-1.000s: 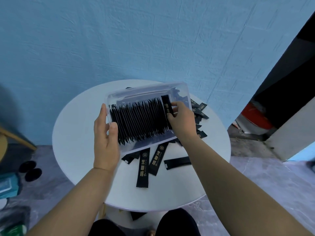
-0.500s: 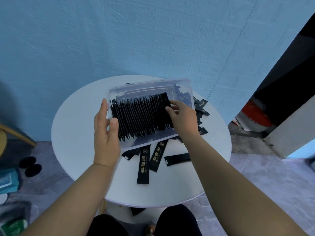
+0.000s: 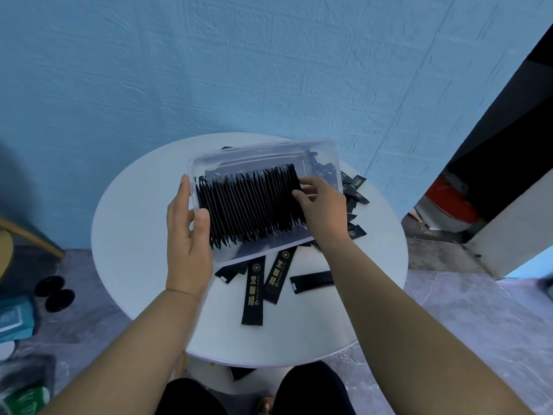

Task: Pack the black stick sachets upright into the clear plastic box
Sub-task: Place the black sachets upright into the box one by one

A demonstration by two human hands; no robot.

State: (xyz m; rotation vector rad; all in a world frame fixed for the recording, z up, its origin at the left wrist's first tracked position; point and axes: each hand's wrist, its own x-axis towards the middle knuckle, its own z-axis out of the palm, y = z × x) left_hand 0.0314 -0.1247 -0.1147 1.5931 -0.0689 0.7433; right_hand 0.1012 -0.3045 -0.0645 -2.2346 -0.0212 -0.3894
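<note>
A clear plastic box is held tilted above the round white table. Inside it a dense row of black stick sachets stands on edge. My left hand grips the box's left end, thumb over the rim against the first sachets. My right hand is in the box at the row's right end, its fingertips pressing on the last sachets. Several loose sachets lie flat on the table under and in front of the box, and more loose ones lie behind my right hand.
A blue wall stands behind the table. A wooden chair edge and black round objects are at the left on the floor. A red and white container sits in the dark doorway at the right. One sachet lies under the table.
My right hand has pushed the sachet it held into the row's right end and now presses the row leftward. The box stays in my left hand.
</note>
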